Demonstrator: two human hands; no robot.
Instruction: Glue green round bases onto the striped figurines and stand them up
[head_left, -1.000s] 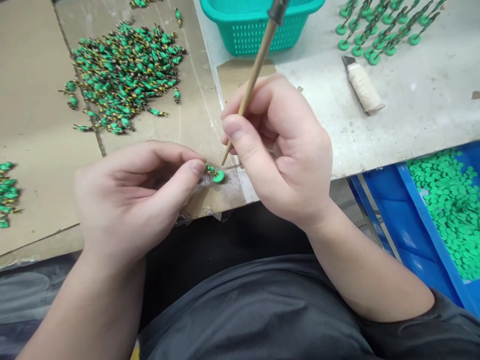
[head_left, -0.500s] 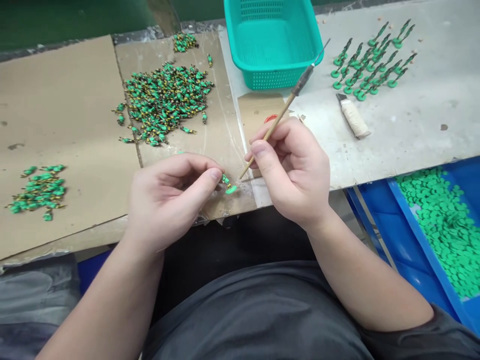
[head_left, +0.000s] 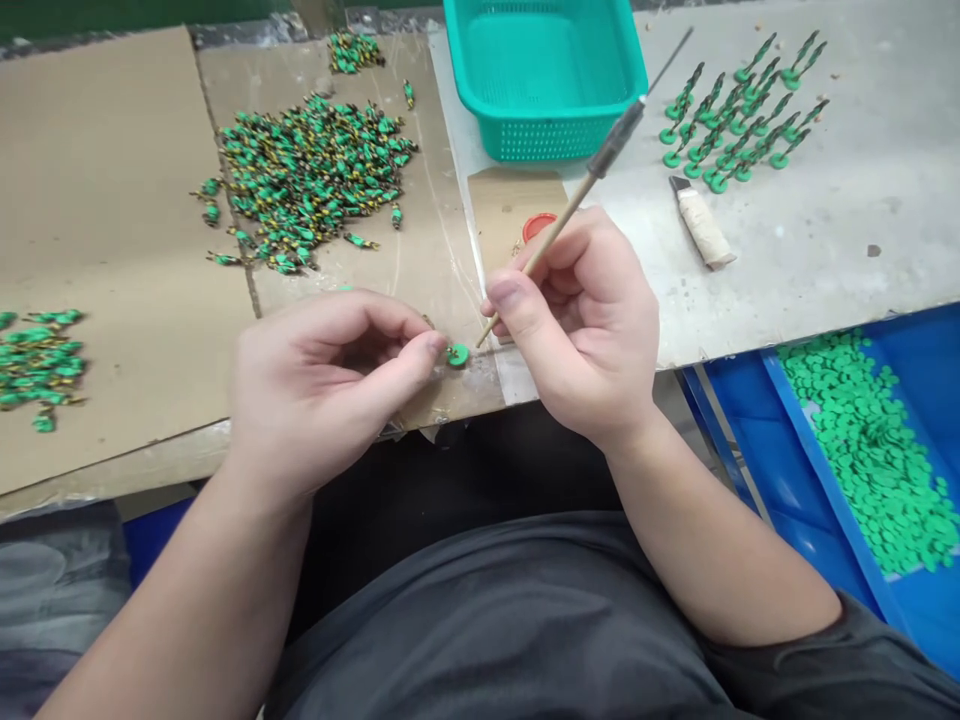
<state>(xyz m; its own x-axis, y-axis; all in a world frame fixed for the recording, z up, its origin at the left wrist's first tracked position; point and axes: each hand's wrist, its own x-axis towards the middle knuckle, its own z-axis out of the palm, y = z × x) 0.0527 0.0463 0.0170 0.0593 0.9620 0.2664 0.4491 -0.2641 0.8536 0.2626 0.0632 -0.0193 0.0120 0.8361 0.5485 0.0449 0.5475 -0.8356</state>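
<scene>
Between thumb and forefinger, my left hand [head_left: 330, 385] pinches a small green figurine [head_left: 457, 354]; its round base faces out to the right, and the rest is mostly hidden by my fingers. My right hand [head_left: 581, 335] grips a thin wooden stick [head_left: 559, 225] like a pen. That stick has dark tape wrapped near its upper end and a fine metal needle pointing up and away. Its plain lower end is just right of the figurine's base, apart from it. Behind my left hand lies a large heap of green, yellow and dark figurines [head_left: 315, 180] on cardboard.
A teal plastic basket [head_left: 540, 135] stands at the back. Several figurines on round bases [head_left: 739, 120] stand at right, near a cloth-wrapped blade [head_left: 703, 225]. A red round cap [head_left: 538, 226] lies behind my right hand. Green discs [head_left: 870, 450] fill a blue bin [head_left: 825, 500] below the table edge.
The figurine has turned in my left fingers, so its round base now faces more toward me. The stick is slightly more upright, and the whole view has shifted a little.
</scene>
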